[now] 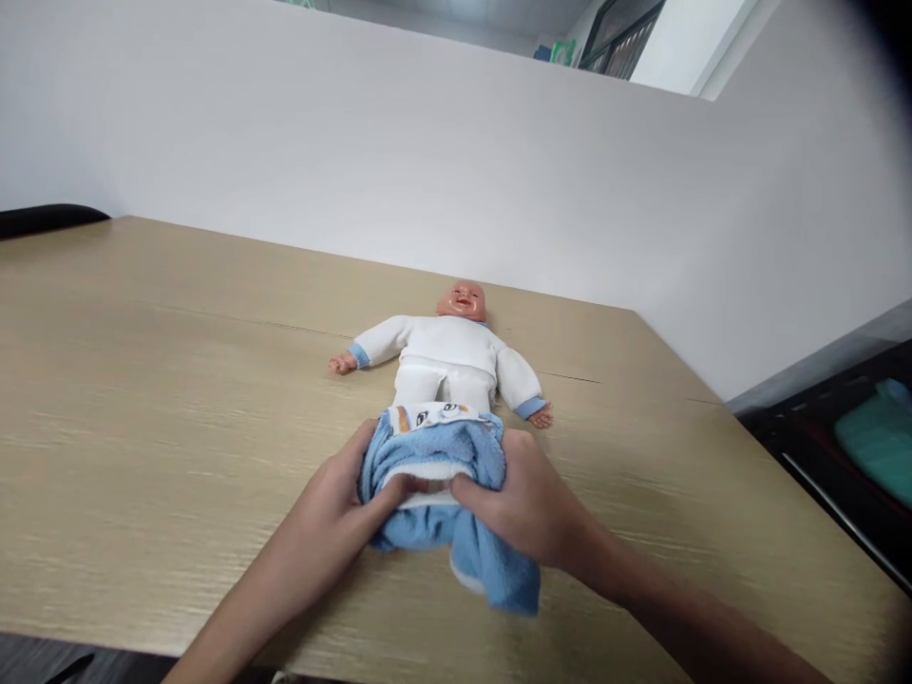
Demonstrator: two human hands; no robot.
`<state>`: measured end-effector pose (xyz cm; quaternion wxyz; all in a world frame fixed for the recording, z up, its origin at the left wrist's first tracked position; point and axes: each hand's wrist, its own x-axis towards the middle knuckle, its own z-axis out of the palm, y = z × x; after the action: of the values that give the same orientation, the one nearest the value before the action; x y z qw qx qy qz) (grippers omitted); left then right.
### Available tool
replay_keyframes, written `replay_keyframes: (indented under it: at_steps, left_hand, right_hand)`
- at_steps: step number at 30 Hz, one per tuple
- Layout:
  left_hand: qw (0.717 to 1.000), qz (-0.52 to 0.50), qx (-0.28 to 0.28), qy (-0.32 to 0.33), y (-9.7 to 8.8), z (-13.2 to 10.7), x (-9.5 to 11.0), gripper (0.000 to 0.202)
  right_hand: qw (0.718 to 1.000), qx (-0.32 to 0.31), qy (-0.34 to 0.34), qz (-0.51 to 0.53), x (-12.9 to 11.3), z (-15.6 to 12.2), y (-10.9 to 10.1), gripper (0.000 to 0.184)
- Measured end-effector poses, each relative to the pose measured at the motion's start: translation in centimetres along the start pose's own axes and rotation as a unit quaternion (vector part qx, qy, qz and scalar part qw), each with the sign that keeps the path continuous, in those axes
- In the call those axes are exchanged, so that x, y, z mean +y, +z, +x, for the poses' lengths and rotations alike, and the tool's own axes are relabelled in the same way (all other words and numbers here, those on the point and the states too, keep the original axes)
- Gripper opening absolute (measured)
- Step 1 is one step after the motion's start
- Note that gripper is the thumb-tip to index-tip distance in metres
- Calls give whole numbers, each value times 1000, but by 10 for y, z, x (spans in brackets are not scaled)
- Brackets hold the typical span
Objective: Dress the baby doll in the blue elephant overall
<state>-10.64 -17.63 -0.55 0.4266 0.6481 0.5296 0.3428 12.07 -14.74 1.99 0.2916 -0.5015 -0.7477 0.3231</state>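
A baby doll [448,342] in a white top with blue cuffs lies on its back on the wooden table, head toward the wall and arms spread. Below its hips, a bunched blue and white fleecy garment [434,442] with a cartoon face print covers where its legs and feet would show. My left hand [356,494] grips the garment's left side, its thumb inside the white-edged opening. On the other side my right hand [527,494] grips it likewise, thumb pressed into the same opening. One blue flap dangles beneath my right hand.
The wooden table [178,418] reaches back to a white wall [399,152]. At the right stands a dark frame [798,437] with a green item [880,437] in it. A black curved edge [53,218] shows at the far left.
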Motion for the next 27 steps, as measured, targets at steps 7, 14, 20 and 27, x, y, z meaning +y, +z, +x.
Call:
replay_keyframes:
  at_steps: [7,14,20,27]
  left_hand:
    - [994,96,-14,-41,-3,-34,-14,56]
    - [984,165,-44,-42,1,-27,-40,47]
    - [990,137,-10,18,15,-31,-45,26]
    - [994,-51,97,0,35,-37,-43,54]
  right_hand:
    - [992,-86,6,-87,-11,-16,13,23]
    - [985,-92,-30,-141,-6,-13,28,23]
    - [973,-106,-3,-205,-6,-22,35,22]
    - [992,-87,-9,-94,5,-28,30,31]
